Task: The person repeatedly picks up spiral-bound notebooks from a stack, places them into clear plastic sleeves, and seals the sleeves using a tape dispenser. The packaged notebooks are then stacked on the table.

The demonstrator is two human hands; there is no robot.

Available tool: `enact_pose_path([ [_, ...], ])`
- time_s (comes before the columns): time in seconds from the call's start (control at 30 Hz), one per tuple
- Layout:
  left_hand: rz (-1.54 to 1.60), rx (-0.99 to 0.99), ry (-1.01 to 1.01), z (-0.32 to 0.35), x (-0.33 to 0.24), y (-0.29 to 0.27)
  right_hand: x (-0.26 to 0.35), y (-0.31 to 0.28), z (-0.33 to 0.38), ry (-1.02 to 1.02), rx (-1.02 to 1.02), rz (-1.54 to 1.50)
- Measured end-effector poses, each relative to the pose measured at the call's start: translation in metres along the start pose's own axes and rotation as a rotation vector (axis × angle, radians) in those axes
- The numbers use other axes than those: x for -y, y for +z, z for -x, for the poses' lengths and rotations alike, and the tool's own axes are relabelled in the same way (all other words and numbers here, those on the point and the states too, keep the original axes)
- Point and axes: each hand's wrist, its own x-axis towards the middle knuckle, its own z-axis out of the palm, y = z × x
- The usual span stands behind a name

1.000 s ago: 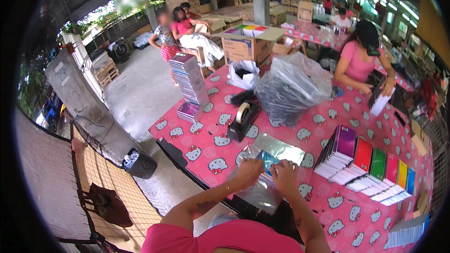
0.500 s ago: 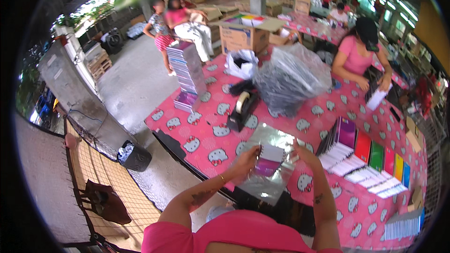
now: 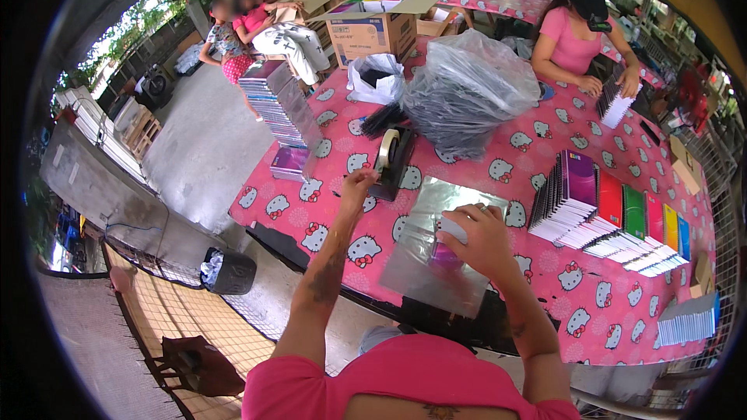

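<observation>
The left hand (image 3: 356,187) reached out to the black tape dispenser (image 3: 393,162), which stood a little in from the near left corner of the bench (image 3: 622,319). Its fingers were half curled at the roll's edge; whether they had pinched the tape end could not be told. The right hand (image 3: 482,239) pressed down on a small notebook (image 3: 450,253) lying inside a clear plastic sleeve (image 3: 436,245), its fingers clenched loosely over the top of the pack to keep it flat. That pack lay at the near edge of the bench, just in front of the person.

Judging by this, the step in hand was sealing: the notebook seemed bagged already and the flap held shut while tape was fetched. The next move would call for a short strip pulled and torn against the dispenser's blade, then carried to the flap without the right hand letting the sleeve slide.

Behind the dispenser sat a bulging grey plastic bag (image 3: 471,89); a stack of wrapped notebooks (image 3: 280,105) rose at the far left edge. Rows of coloured notebooks (image 3: 615,214) fanned out along the right side.
</observation>
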Motion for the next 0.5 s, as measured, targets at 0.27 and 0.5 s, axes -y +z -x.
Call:
enact_pose_path([
  [0.27,-1.192,-0.109,0.299,0.002,0.011,-0.025,0.007,0.015,-0.002,0.080,0.129,0.091],
  [0.5,-0.174,0.800,0.352,0.066,-0.063,0.044,0.018,0.014,-0.013,0.084,0.187,0.136],
])
